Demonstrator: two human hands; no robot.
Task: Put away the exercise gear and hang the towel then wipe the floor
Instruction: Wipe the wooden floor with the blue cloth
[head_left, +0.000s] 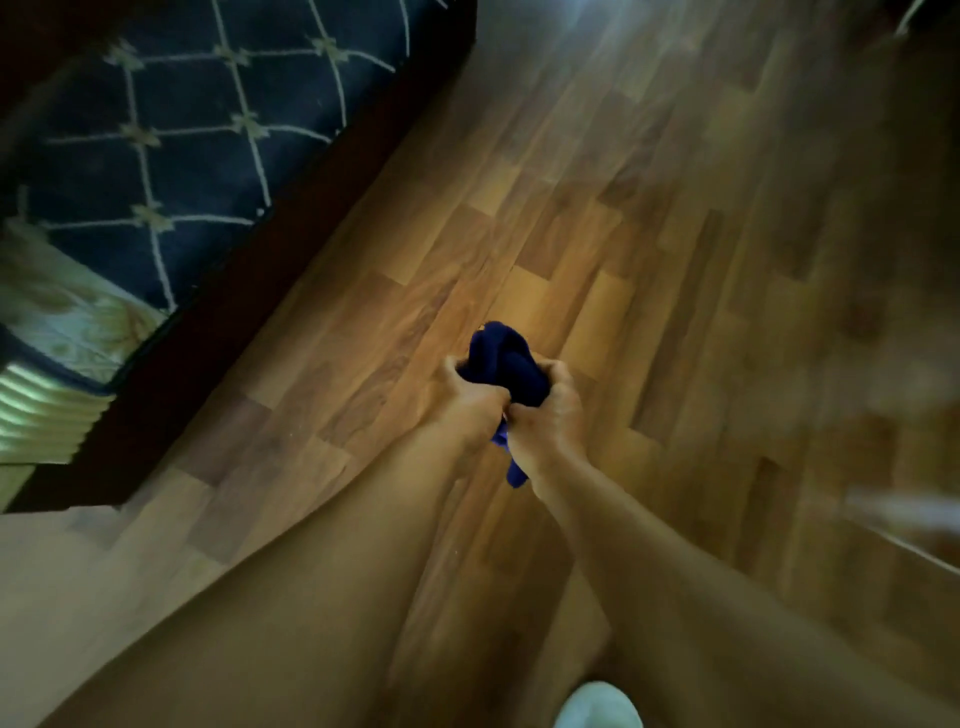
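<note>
2 hands on bunched dark blue cloth, held above wood floor.
I see left hand (470, 402) and right hand (545, 415), fingers clamped on cloth (506, 366), over the floor (649, 260); patterned bed (171, 135) far left.

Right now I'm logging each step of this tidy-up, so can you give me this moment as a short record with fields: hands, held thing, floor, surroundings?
left hand: left hand grips the cloth
right hand: right hand grips the same cloth
held thing: dark blue cloth, bunched between both hands, above the floor
floor: wooden floor, not being wiped yet
surroundings: dark blue patterned bedding at upper left, in a dark frame
image quality: right side blurred
</note>
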